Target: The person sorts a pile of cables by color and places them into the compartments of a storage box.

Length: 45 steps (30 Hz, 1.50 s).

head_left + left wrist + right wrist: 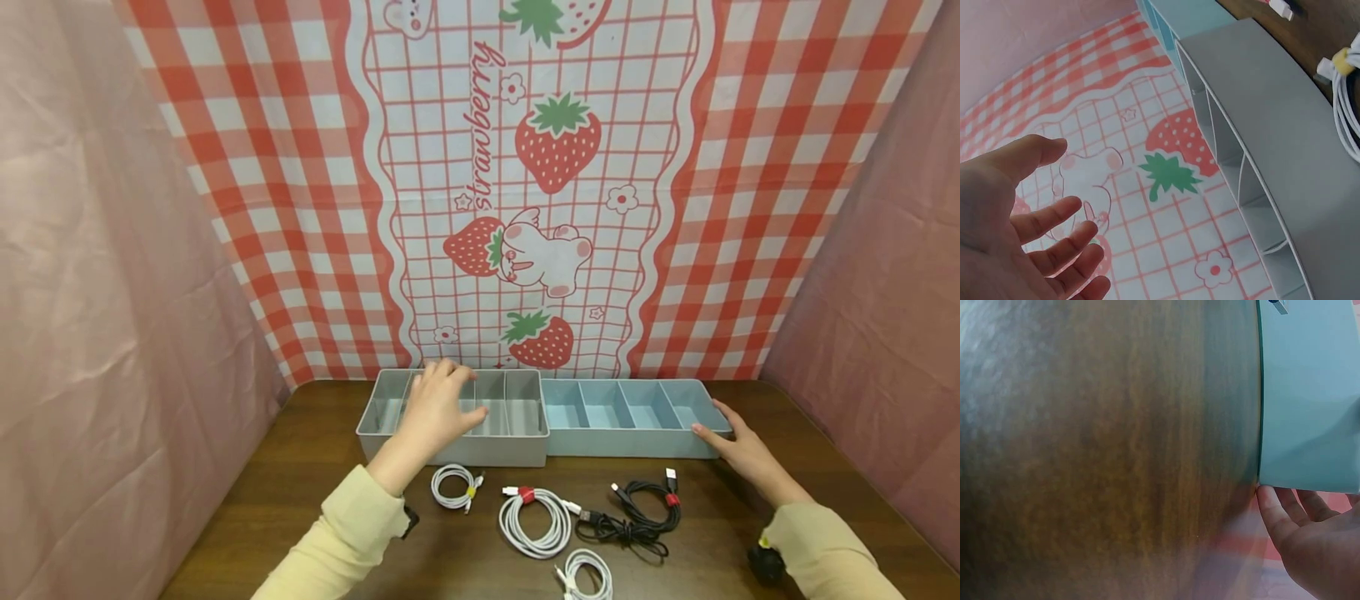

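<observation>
From where I stand, two open-topped boxes sit end to end on the desk (277, 475), up near the checked cloth (427, 125): the gray box (465, 452) on the person's left, the blue box (630, 443) on the right, their ends seemingly touching.

The left hand (437, 408) hangs over the gray box with thumb and fingers spread and loosely bent; it holds nothing, and the left wrist view shows it apart from the walls. The right hand (750, 457) holds the blue box's outer end, thumb over the front corner of the rim, fingers against the end wall. How hard it presses I can't tell.

Both boxes look like thin molded plastic, so I'd expect them light, fairly stiff, a little slick, and easy to slide on the wood. The long walls might flex if squeezed midway; the ends and corners, where walls meet, seem the surer place to take hold, with a thumb over the rim and fingers outside.

Nearer the person lie coiled white cables (508, 527) and black cables (641, 527). Those look soft and springy, best taken at the tie, such as the red tie (527, 495).
</observation>
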Motion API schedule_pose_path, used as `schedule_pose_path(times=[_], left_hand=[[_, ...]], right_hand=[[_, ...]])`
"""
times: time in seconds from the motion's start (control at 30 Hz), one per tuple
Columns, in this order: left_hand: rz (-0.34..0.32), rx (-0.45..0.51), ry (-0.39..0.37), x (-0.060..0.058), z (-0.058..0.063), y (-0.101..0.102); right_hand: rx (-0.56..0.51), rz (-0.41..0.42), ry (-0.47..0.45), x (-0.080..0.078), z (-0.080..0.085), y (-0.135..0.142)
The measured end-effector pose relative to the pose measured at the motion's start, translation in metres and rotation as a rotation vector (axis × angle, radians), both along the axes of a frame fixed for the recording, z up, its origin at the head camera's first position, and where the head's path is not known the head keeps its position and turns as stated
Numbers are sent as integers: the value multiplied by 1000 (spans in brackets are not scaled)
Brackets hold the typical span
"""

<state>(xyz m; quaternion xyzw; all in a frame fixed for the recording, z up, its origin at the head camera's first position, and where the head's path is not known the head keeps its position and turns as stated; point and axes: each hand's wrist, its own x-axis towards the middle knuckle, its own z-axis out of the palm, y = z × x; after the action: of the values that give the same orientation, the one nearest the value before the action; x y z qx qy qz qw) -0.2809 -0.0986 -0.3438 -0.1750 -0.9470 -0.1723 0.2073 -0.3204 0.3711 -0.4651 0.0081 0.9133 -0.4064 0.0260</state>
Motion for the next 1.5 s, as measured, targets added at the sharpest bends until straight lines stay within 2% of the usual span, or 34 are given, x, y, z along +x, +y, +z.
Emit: schedule_pose_path(times=[0.3,0.5,0.87,1.1,1.33,1.5], left_hand=[[-60,77,90,14,-3,12],[-108,114,111,18,-8,18],[-266,175,111,28,-15,32],[-320,169,89,33,-21,41],[-378,149,98,36,-31,50],[-419,133,68,41,-36,57]], right_hand=[[0,0,-5,1,1,-1],[5,-5,-11,1,0,0],[9,-1,-1,0,-1,2],[12,-9,-10,-1,0,1],[-1,-16,-14,-1,1,0],[-5,-11,-21,0,3,-1]])
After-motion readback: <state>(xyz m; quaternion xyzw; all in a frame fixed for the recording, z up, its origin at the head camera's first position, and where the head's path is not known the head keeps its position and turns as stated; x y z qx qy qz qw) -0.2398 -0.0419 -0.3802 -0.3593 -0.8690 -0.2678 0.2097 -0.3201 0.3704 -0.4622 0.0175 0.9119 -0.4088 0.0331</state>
